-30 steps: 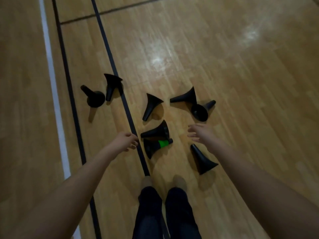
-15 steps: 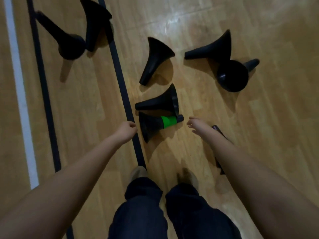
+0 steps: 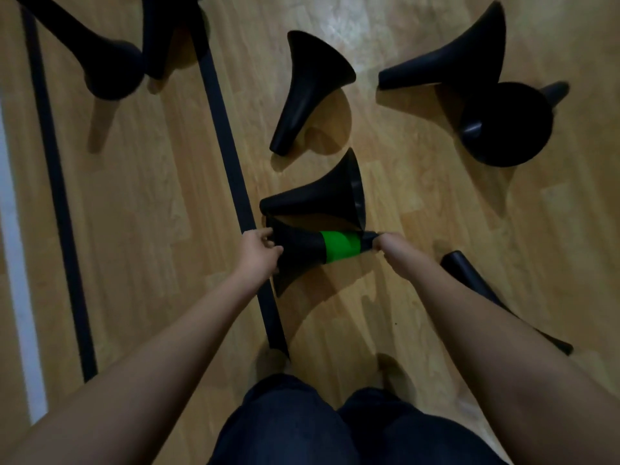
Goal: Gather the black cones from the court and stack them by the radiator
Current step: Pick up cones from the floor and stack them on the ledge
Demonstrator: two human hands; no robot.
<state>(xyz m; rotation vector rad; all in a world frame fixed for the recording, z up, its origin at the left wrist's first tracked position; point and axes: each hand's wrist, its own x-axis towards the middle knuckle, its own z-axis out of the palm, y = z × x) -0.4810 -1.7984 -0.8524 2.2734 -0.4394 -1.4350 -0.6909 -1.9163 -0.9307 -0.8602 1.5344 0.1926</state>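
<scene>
A green-banded black cone (image 3: 302, 251) lies on its side on the wooden court floor (image 3: 151, 196), against a black court line (image 3: 228, 146). The left hand (image 3: 258, 251) curls its fingers round the flared base rim. The right hand (image 3: 391, 248) pinches the narrow tip, fingers closed. A second cone (image 3: 322, 196) lies touching it. A hollow cone (image 3: 506, 129), further right, shows a dark inside.

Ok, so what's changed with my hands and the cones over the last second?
Both hands came down and took hold of the cone with the green band: the left hand grips its wide end, the right hand pinches its narrow tip. The camera dropped closer to the floor. The other cones lie scattered where they were, none stacked.
</scene>
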